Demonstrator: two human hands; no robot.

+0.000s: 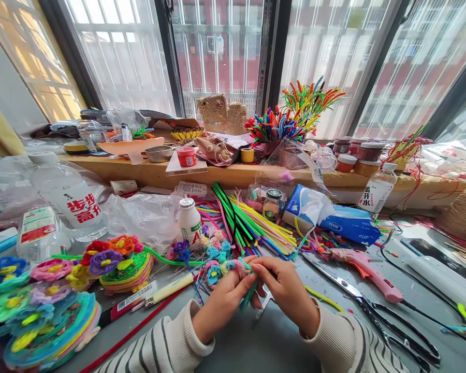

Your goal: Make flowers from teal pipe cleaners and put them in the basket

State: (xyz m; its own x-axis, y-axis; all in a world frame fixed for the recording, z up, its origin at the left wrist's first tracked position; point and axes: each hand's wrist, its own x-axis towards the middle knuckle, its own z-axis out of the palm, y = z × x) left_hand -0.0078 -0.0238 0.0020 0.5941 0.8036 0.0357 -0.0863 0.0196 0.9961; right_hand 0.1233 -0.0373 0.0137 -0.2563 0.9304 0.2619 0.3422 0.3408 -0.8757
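My left hand and my right hand meet low in the middle of the view, both in striped sleeves. Their fingers pinch a small pipe-cleaner flower with pink and blue petals on a green stem that hangs down between them. Just beyond the hands lie several finished little flowers and a bundle of loose pipe cleaners in green, yellow and pink. A metal tool lies on the table under my right hand.
Stacks of round pipe-cleaner flower discs fill the left. A pink glue gun and scissors lie right. Water bottles, a small white bottle, a tissue pack and a cluttered wooden shelf stand behind.
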